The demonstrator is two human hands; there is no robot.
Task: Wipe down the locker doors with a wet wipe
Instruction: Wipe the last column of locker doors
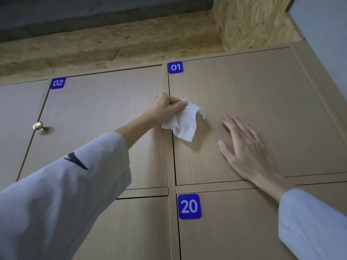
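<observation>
A wall of light wooden locker doors fills the view. Door 01 (262, 102) is at the upper right, door 02 (101, 117) to its left, door 20 (234, 231) below. My left hand (165, 107) pinches a crumpled white wet wipe (183, 122) at the left edge of door 01, the wipe hanging down against the wood. My right hand (242, 147) lies flat on door 01 with fingers straight and spread, just right of the wipe.
A brass knob (39, 126) sticks out at the left edge of door 02. Blue number plates mark the doors. Chipboard panelling (112, 47) runs above the lockers, and a pale wall (326, 44) stands at the right.
</observation>
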